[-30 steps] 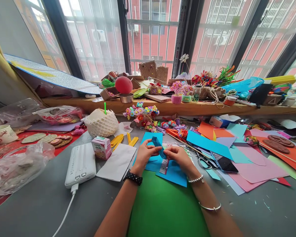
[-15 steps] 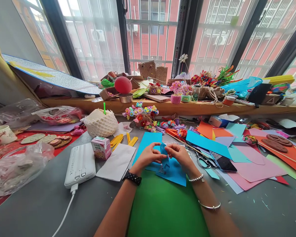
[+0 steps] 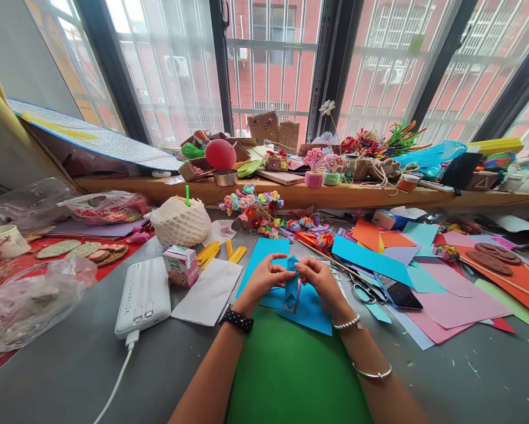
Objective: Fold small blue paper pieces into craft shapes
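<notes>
Between my two hands stands a narrow folded strip of blue paper (image 3: pixel 292 288), held roughly upright with pointed creases at its ends. My left hand (image 3: pixel 269 279) pinches it from the left, thumb and fingers closed on its side. From the right, my right hand (image 3: pixel 319 279) grips its upper edge with thumb and forefinger. Below lies a blue paper sheet (image 3: pixel 312 315), partly over a green surface (image 3: pixel 299 365). Behind my left hand is another blue sheet (image 3: pixel 270 246) flat on the table. Fingers hide part of the folded strip.
Scissors (image 3: pixel 365 291) and a phone (image 3: pixel 403 294) lie right of my hands, among coloured paper sheets (image 3: pixel 458 294). To the left are a white napkin (image 3: pixel 209 291), a small drink carton (image 3: pixel 181 266), a power bank (image 3: pixel 145 297) with its cable, and a wrapped coconut (image 3: pixel 181 222).
The folded blue strip has turned, so its creased lower end now faces me more plainly. Both hands keep their hold on it in nearly the same place.
</notes>
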Demonstrator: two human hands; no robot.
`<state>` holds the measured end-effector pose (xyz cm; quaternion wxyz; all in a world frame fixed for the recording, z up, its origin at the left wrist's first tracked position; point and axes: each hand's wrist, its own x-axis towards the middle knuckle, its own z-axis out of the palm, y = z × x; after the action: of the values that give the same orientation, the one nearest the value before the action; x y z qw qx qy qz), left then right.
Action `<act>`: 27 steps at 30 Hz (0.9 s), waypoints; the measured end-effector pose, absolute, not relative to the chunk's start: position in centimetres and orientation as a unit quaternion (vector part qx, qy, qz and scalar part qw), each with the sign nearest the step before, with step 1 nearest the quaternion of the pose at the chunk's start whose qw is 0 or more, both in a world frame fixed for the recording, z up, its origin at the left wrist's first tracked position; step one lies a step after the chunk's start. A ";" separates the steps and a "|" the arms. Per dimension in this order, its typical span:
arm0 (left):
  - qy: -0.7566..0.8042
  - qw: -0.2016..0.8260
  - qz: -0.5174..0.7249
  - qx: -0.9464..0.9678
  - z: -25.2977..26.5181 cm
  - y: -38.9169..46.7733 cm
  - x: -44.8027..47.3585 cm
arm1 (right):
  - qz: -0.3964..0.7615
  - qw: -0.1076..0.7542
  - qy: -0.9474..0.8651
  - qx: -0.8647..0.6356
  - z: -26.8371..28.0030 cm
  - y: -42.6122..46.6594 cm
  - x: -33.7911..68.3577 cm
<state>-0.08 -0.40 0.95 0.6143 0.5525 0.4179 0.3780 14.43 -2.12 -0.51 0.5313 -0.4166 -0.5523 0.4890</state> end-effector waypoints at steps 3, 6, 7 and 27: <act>0.413 0.626 0.347 0.564 1.2 -0.5 -0.2 | 0.492 0.504 -0.573 -0.420 -0.6 -2.1 14.6; 0.401 0.629 0.340 0.573 1.1 -0.4 -0.2 | 0.481 0.493 -0.585 -0.429 -0.7 -2.0 14.7; 0.396 0.626 0.349 0.574 1.0 -0.4 -0.2 | 0.475 0.496 -0.582 -0.435 -0.8 -1.9 14.7; 0.432 0.573 0.387 0.578 0.3 0.3 -1.0 | 0.367 0.506 -0.595 -0.505 -0.9 -1.8 14.6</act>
<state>-1.04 0.34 0.31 0.5731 0.5785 0.4325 0.3872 14.62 -1.80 -0.92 0.5062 -0.5052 -0.5950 0.3667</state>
